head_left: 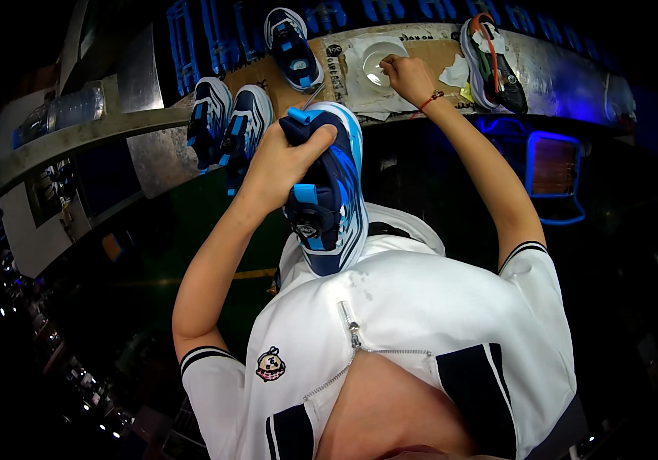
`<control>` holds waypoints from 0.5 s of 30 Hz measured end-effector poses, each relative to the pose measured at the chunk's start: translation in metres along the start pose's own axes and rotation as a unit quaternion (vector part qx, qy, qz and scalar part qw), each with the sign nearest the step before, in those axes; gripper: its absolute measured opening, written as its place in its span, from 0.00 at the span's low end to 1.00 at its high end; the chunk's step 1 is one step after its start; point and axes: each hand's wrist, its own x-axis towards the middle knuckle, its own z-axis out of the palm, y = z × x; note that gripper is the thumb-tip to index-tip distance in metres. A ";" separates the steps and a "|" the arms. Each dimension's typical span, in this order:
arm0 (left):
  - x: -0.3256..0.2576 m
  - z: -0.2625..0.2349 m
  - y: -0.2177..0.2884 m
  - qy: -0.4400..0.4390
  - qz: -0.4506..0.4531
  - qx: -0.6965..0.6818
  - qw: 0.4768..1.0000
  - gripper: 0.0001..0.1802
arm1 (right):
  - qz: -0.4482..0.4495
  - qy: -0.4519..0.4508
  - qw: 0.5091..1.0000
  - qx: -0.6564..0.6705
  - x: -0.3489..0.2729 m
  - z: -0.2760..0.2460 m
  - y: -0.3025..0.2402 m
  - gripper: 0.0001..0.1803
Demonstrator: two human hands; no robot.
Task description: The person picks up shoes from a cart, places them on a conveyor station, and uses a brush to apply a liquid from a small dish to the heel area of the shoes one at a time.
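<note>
We face the worktop [566, 86], with the blue stool [552, 135] beyond its near edge at the right. Cardboard [438, 52] covers part of the middle, probably to guard the surface.

The held shoe [336, 203] is in the air, between the near edge and our shirt [421, 299]. Our left hand [287, 162] grasps it around the heel and collar, thumb pressed on the outside, the other fingers largely hidden. Its toe points at us and its sole side faces right; we judge that this grip steadies it one-handed and turns its side toward our other hand.

Near the left end, the outer shoe [209, 119] and inner shoe [251, 123] stand side by side along the near edge, perhaps for easy reach. The far shoe [293, 54] sits toward the far edge, apart from them. The dark shoe [490, 69] lies to the right, seemingly set aside from the blue ones.

Our right hand [410, 79] is at the near right rim of the bowl [375, 52], fingers drawn together; whether they pinch anything, we cannot tell. The bowl stands within that hand's reach, perhaps so both hands can work at once. Right of it lies torn paper [456, 72].
</note>
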 end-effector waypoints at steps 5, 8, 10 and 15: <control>0.000 0.003 0.000 0.017 0.028 -0.003 0.999 0.18 | -0.022 0.035 0.992 0.120 -0.004 -0.038 -0.018 0.13; -0.001 0.002 0.000 0.018 0.022 -0.017 0.999 0.18 | -0.045 0.078 0.976 0.197 -0.022 -0.099 -0.070 0.13; -0.001 0.002 -0.001 0.024 0.022 -0.026 0.999 0.18 | -0.047 0.042 0.962 0.265 -0.047 -0.145 -0.113 0.11; 0.001 0.004 0.005 -0.007 0.030 -0.004 1.000 0.18 | -0.114 -0.007 0.934 0.339 -0.075 -0.161 -0.145 0.08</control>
